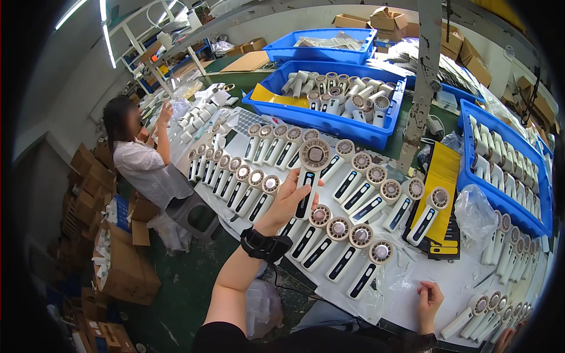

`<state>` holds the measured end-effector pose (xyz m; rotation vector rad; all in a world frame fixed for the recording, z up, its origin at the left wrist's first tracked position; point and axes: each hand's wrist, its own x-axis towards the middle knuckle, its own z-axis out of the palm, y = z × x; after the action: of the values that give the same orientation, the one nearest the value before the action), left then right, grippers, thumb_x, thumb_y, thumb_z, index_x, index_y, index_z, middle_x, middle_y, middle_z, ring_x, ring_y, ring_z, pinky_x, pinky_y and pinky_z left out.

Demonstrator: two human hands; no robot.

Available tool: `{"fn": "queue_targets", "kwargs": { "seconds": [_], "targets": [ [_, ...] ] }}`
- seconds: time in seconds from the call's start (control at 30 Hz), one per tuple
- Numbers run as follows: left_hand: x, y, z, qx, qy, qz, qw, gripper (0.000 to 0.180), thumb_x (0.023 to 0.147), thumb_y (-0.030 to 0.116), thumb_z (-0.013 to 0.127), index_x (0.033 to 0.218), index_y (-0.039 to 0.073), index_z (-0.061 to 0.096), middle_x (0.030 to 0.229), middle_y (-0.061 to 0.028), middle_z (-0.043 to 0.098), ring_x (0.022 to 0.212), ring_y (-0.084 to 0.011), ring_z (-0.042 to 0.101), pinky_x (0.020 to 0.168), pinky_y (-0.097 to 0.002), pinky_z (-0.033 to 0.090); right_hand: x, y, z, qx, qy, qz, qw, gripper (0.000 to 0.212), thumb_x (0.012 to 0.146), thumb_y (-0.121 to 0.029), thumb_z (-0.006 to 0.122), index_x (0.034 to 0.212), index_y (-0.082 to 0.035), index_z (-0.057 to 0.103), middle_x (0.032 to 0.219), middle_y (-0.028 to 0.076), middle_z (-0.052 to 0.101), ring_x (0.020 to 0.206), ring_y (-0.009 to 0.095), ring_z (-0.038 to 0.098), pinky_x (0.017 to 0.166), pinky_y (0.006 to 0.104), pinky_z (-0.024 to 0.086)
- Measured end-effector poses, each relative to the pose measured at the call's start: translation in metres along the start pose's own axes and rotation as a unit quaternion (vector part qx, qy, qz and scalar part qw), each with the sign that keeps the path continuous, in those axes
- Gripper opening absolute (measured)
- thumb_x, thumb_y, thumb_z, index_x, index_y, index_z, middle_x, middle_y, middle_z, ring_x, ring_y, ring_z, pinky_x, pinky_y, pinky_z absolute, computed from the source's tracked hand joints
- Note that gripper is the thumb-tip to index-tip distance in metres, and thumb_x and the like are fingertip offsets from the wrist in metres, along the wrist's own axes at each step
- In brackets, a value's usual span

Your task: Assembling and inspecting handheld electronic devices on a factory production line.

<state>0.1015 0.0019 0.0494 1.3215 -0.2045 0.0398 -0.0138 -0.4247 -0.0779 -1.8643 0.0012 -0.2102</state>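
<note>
My left hand (pixel 289 200), with a black strap on its wrist, is closed round the handle of a white handheld fan (pixel 316 155). The fan is upright above the table, its round grille and lit display facing me, the thumb on its dark front panel. My right hand (pixel 430 301) rests on the white tabletop with fingers curled in; I see nothing in it. Between my hands lies a row of similar fans (pixel 338 228), dark panels up. More fans (pixel 259 176) lie in rows at the left, and others (pixel 376 175) to the right of the held one.
Blue bins of fans stand at the back (pixel 376 138) and right (pixel 506 194). A metal post (pixel 419 112) rises behind the table. A yellow sheet (pixel 440 176) and a clear plastic bag (pixel 475 215) lie at the right. Another person (pixel 138 156) sits at the left, near cardboard boxes (pixel 126 265).
</note>
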Motion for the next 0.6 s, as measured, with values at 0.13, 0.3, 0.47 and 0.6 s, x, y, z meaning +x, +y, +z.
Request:
{"fn": "queue_targets", "kwargs": {
  "seconds": [0.13,0.3,0.47,0.6],
  "targets": [
    [-0.004,-0.002,-0.003,-0.001,-0.002,0.007,1.000,0.035,0.093,0.008,0.041,0.126,0.007,0.030,0.109,-0.0147,0.054,0.074,-0.0166,0.057,0.062,-0.0283,0.048,-0.001,0.002,0.001,0.012,-0.003,0.009,1.000,0.008,0.086,0.002,0.051,0.086,0.003,0.059,0.070,0.005,0.057,0.064,0.009,0.054,0.059,0.0200,0.042],
    [-0.006,0.002,-0.001,-0.014,0.002,0.010,1.000,0.035,0.092,0.007,0.042,0.125,0.004,0.034,0.102,-0.0151,0.056,0.072,-0.0164,0.057,0.061,-0.0277,0.048,-0.003,0.002,-0.001,0.009,-0.002,0.012,1.000,0.008,0.086,0.002,0.051,0.087,0.003,0.059,0.071,0.005,0.057,0.064,0.009,0.054,0.059,0.0201,0.042],
    [-0.012,-0.004,-0.010,-0.018,0.018,-0.021,0.999,0.029,0.090,0.006,0.048,0.118,0.001,0.043,0.095,-0.0122,0.060,0.069,-0.0122,0.058,0.062,-0.0252,0.050,-0.003,0.002,-0.001,0.013,-0.005,0.011,1.000,0.009,0.085,0.003,0.050,0.088,0.003,0.059,0.070,0.004,0.056,0.064,0.009,0.053,0.060,0.0203,0.042],
    [-0.014,0.001,-0.001,0.002,0.034,-0.019,0.999,0.036,0.090,0.014,0.047,0.120,-0.006,0.042,0.089,-0.0123,0.058,0.072,-0.0171,0.057,0.063,-0.0271,0.047,-0.002,0.000,0.000,0.015,-0.009,0.014,1.000,0.010,0.085,0.003,0.049,0.089,0.003,0.059,0.070,0.004,0.055,0.065,0.010,0.051,0.061,0.0208,0.041]
  ]
}}
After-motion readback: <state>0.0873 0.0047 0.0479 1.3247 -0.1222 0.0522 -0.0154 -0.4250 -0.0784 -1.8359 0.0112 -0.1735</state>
